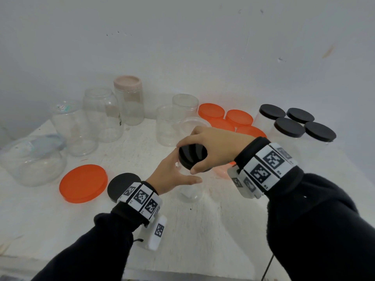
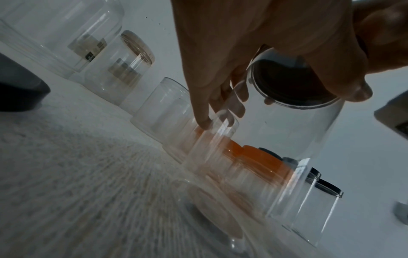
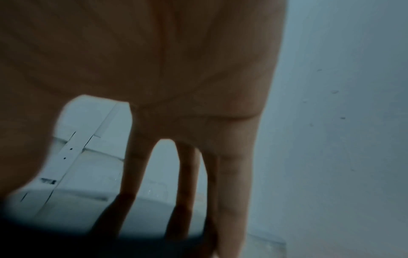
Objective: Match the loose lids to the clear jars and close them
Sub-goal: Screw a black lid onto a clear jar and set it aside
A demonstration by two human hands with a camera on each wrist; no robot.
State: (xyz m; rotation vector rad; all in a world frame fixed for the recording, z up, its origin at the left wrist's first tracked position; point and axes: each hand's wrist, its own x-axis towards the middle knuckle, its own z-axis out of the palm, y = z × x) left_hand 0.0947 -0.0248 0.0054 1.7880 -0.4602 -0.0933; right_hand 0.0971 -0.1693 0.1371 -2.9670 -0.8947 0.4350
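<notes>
White table (image 1: pixel 203 230) and wall fill the picture. At the middle, the right hand (image 1: pixel 215 149) pinches a black lid (image 1: pixel 192 156) on a clear jar (image 1: pixel 188 191), and the left hand (image 1: pixel 172 175) wraps around it. A crooked lid may jam; the slippery jar could tip.

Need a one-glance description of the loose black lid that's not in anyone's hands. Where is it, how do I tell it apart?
On the white table, look at the near-left area, just beside the left wrist. The loose black lid lies flat there, right of the large orange lid. It is the only black lid lying on the tabletop; the others sit on jars, far right or under the right hand.
</notes>
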